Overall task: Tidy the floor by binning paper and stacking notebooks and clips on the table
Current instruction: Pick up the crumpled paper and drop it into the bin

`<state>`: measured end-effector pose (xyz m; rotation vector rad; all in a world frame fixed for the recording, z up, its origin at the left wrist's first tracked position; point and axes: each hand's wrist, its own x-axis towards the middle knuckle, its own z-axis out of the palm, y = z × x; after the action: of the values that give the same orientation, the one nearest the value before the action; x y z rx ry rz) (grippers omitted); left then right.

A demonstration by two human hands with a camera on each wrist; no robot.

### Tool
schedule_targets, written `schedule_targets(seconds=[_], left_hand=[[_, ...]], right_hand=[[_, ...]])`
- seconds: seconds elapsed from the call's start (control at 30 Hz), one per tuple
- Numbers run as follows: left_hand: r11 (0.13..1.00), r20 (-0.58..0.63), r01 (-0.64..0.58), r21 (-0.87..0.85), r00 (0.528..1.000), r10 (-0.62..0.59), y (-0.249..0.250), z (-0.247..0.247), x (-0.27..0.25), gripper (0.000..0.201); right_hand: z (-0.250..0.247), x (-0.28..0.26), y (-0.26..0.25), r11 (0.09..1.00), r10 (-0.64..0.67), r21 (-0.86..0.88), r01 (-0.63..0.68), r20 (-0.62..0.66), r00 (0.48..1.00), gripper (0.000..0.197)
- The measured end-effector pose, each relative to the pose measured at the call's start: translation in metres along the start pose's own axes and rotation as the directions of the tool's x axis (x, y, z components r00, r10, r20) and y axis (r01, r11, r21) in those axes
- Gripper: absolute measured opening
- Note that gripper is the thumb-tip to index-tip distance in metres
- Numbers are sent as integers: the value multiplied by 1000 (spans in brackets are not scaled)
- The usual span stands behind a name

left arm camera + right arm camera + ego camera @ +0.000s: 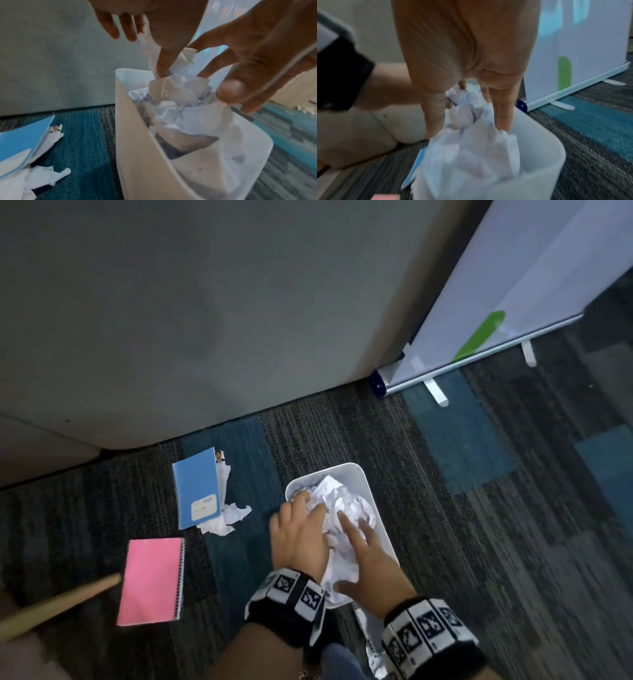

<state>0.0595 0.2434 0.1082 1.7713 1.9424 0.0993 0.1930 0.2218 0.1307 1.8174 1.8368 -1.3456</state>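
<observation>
A white bin (342, 469) stands on the carpet, heaped with crumpled white paper (342, 501). Both hands press down on that heap. My left hand (310, 503) pushes on its left side, fingers pointing down into the paper (176, 92). My right hand (352, 525) lies flat on the right side, and its straight fingers (501, 115) sink into the paper (471, 148). Left of the bin, a blue spiral notebook (197, 491) lies on loose crumpled paper (227, 517). A pink spiral notebook (152, 580) lies nearer on the floor. No clips are in view.
A grey panel (205, 320) rises behind the floor strip. A roll-up banner (496, 320) with metal feet stands at the right. A wooden leg (58, 606) slants in at the lower left. More crumpled paper (371, 645) lies by the bin's near side.
</observation>
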Motion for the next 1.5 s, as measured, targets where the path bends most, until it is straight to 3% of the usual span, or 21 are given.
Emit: schedule_targets(seconds=[0.07, 0.13, 0.23, 0.4, 0.6, 0.7, 0.8, 0.87, 0.97, 1.07, 1.17, 1.33, 1.5], left_hand=[[997, 31, 1, 83, 1000, -4, -3, 7, 3, 40], [986, 117, 1, 164, 993, -21, -6, 13, 4, 50], [989, 144, 43, 144, 988, -64, -8, 23, 1, 63], [986, 197, -23, 168, 980, -11, -12, 39, -6, 53], [1000, -38, 24, 16, 999, -24, -32, 14, -17, 46], [988, -124, 140, -67, 981, -148, -58, -8, -22, 42], [964, -119, 250, -89, 958, -259, -92, -21, -26, 36], [948, -103, 307, -78, 944, -314, -116, -24, -29, 37], [931, -34, 361, -57, 931, -363, -149, -21, -26, 39], [923, 33, 383, -39, 923, -382, -181, -4, -15, 40], [909, 91, 412, -54, 909, -407, -211, 25, 0, 42], [890, 201, 454, -38, 876, -438, -249, 81, 24, 45], [898, 259, 437, 49, 863, -434, -278, 141, 59, 43]], right_hand=[[16, 9, 3, 997, -20, -78, 20, -4, 1000, 111], [27, 20, 3, 991, -40, -125, 36, -28, 999, 106], [33, 39, 3, 986, -6, -169, 6, -1, 1000, 99], [35, 59, -1, 952, 68, -307, -20, 145, 987, 87], [5, 48, -34, 966, 123, -248, -74, 191, 974, 87], [-17, 36, -61, 953, 144, -288, -91, 168, 975, 84], [-38, 22, -96, 933, 102, -351, -79, 45, 994, 62], [-45, 15, -126, 909, -8, -416, -19, -63, 998, 44], [-32, 19, -168, 923, -151, -368, 108, -92, 984, 35], [5, 52, -194, 903, -223, -380, 199, -20, 975, 32], [47, 104, -199, 890, -186, -397, 223, 131, 974, 35], [87, 187, -189, 816, -50, -543, 197, 274, 961, 44], [111, 265, -172, 711, -1, -670, 214, 304, 953, 44]])
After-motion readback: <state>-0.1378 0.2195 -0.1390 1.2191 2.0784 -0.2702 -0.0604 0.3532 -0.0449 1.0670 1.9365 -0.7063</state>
